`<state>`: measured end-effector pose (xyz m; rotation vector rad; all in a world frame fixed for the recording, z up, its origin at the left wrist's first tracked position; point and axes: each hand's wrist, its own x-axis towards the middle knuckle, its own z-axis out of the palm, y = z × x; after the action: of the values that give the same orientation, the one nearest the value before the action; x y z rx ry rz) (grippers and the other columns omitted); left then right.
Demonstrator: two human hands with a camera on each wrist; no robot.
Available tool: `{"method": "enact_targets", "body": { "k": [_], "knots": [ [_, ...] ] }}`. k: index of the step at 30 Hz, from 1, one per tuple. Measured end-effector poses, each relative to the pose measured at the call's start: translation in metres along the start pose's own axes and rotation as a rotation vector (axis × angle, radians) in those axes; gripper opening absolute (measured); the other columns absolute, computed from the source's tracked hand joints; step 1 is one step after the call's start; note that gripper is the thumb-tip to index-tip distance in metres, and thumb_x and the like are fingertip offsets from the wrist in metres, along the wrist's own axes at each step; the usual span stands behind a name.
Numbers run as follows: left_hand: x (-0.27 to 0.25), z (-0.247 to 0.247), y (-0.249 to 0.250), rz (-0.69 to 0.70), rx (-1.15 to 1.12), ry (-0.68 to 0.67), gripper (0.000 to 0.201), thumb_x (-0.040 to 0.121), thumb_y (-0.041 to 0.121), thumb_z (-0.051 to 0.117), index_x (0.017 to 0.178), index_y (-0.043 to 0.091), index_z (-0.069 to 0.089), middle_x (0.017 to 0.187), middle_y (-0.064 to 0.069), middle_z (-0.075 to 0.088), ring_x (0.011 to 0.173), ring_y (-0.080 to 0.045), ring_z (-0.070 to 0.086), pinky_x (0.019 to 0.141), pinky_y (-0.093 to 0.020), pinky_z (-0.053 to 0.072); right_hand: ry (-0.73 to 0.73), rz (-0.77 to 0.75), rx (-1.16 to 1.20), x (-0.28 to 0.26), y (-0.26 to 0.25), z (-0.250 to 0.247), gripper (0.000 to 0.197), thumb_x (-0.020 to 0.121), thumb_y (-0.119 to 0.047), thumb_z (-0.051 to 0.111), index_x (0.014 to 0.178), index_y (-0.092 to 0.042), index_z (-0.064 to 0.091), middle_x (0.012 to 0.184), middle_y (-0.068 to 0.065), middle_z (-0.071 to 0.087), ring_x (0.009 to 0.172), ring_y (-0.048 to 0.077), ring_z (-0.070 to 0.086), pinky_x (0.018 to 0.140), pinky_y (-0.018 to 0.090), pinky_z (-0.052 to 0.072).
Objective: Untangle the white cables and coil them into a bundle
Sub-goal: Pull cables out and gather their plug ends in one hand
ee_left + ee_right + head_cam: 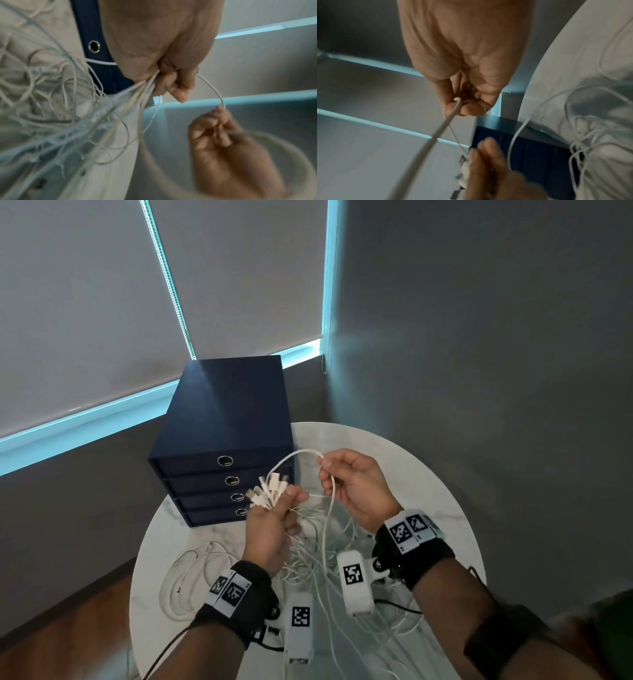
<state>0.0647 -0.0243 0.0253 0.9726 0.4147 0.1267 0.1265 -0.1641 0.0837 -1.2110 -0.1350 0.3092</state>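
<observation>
My left hand (277,517) grips a bunch of white cables just below their plug ends (269,491), which fan out above the fist. My right hand (352,484) pinches a single white cable (301,455) between thumb and fingers, and that cable arcs over to the left hand. The loose tangle of white cables (322,563) hangs from both hands onto the table. In the left wrist view the left hand (168,81) clutches the cable strands (137,92) while the right hand (221,129) pinches the arched cable (214,90). The right wrist view shows the right hand (464,105) pinching the cable (450,119).
A round white marble table (421,474) holds the cables. A dark blue drawer box (226,440) with several ring pulls stands at its back left, close to the hands. Another white cable coil (191,580) lies at the left. Grey walls and window blinds stand behind.
</observation>
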Motion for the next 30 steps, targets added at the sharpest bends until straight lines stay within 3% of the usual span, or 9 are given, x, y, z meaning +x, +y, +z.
{"method": "enact_targets", "body": {
  "k": [5, 9, 11, 13, 18, 22, 25, 27, 30],
  "knots": [
    [0.014, 0.0, 0.011, -0.075, -0.229, 0.08, 0.021, 0.101, 0.023, 0.055, 0.095, 0.006, 0.065, 0.107, -0.014, 0.076, 0.04, -0.005, 0.031, 0.038, -0.017, 0.031, -0.028, -0.07, -0.32, -0.017, 0.037, -0.018, 0.009, 0.092, -0.001, 0.061, 0.087, 0.004, 0.066, 0.064, 0.011, 0.061, 0.049, 0.017, 0.048, 0.049, 0.025, 0.041],
    [0.02, -0.001, 0.021, -0.078, -0.352, 0.13, 0.016, 0.102, 0.019, 0.054, 0.097, 0.007, 0.063, 0.098, -0.008, 0.077, 0.04, -0.004, 0.029, 0.038, -0.016, 0.029, -0.004, -0.012, -0.553, -0.025, 0.064, -0.045, 0.018, 0.091, -0.005, 0.063, 0.074, -0.01, 0.067, 0.053, -0.001, 0.059, 0.046, 0.013, 0.047, 0.05, 0.025, 0.039],
    [0.021, 0.001, 0.023, -0.062, -0.363, 0.147, 0.015, 0.103, 0.017, 0.053, 0.097, 0.008, 0.063, 0.094, -0.007, 0.077, 0.04, -0.004, 0.03, 0.038, -0.016, 0.029, 0.006, -0.013, -0.755, -0.031, 0.073, -0.058, 0.025, 0.087, -0.006, 0.063, 0.068, -0.022, 0.066, 0.054, -0.005, 0.061, 0.047, 0.004, 0.051, 0.053, 0.021, 0.041],
    [0.021, 0.005, 0.023, -0.049, -0.338, 0.133, 0.016, 0.103, 0.016, 0.053, 0.096, 0.008, 0.065, 0.091, -0.005, 0.075, 0.041, -0.003, 0.03, 0.038, -0.015, 0.029, 0.007, -0.015, -0.926, -0.04, 0.083, -0.065, 0.025, 0.085, -0.011, 0.062, 0.069, -0.03, 0.065, 0.06, -0.009, 0.064, 0.051, -0.002, 0.055, 0.055, 0.015, 0.042],
    [0.009, 0.018, 0.009, 0.017, 0.065, -0.056, 0.015, 0.098, 0.015, 0.061, 0.092, 0.004, 0.069, 0.071, -0.001, 0.068, 0.041, -0.005, 0.032, 0.039, -0.019, 0.025, -0.19, 0.048, -1.198, -0.044, 0.099, -0.059, 0.007, 0.085, -0.022, 0.063, 0.081, -0.024, 0.068, 0.076, -0.005, 0.07, 0.067, 0.008, 0.063, 0.067, 0.025, 0.051],
    [0.009, 0.013, 0.0, 0.135, 0.532, -0.11, 0.02, 0.091, 0.014, 0.072, 0.075, 0.002, 0.071, 0.053, 0.003, 0.064, 0.036, -0.008, 0.036, 0.041, -0.02, 0.03, -0.028, 0.077, -0.969, -0.017, 0.072, -0.056, 0.018, 0.086, -0.005, 0.06, 0.082, -0.016, 0.074, 0.075, -0.004, 0.069, 0.064, 0.006, 0.061, 0.06, 0.02, 0.046],
    [0.013, 0.004, -0.009, 0.162, 0.738, -0.17, 0.02, 0.089, 0.012, 0.074, 0.069, 0.009, 0.072, 0.057, 0.0, 0.068, 0.038, -0.01, 0.041, 0.042, -0.023, 0.033, 0.098, 0.159, -0.579, -0.001, 0.047, -0.042, 0.026, 0.098, -0.017, 0.053, 0.081, -0.01, 0.071, 0.07, 0.008, 0.068, 0.051, 0.015, 0.056, 0.048, 0.026, 0.04],
    [0.01, 0.001, -0.016, 0.178, 0.743, -0.294, 0.016, 0.088, 0.006, 0.074, 0.074, 0.014, 0.074, 0.062, 0.0, 0.07, 0.047, -0.013, 0.05, 0.048, -0.027, 0.04, 0.042, 0.214, -0.513, 0.001, 0.035, -0.028, 0.039, 0.1, -0.029, 0.05, 0.075, -0.006, 0.071, 0.063, 0.013, 0.065, 0.048, 0.02, 0.055, 0.047, 0.025, 0.038],
    [0.008, -0.002, -0.025, 0.159, 0.661, -0.432, 0.017, 0.087, 0.004, 0.072, 0.078, 0.018, 0.074, 0.076, -0.002, 0.071, 0.066, -0.02, 0.063, 0.065, -0.038, 0.054, 0.0, 0.31, -0.32, 0.002, 0.03, -0.016, 0.038, 0.098, -0.025, 0.055, 0.074, 0.0, 0.071, 0.069, 0.024, 0.062, 0.046, 0.025, 0.051, 0.046, 0.026, 0.042]
  ]
}}
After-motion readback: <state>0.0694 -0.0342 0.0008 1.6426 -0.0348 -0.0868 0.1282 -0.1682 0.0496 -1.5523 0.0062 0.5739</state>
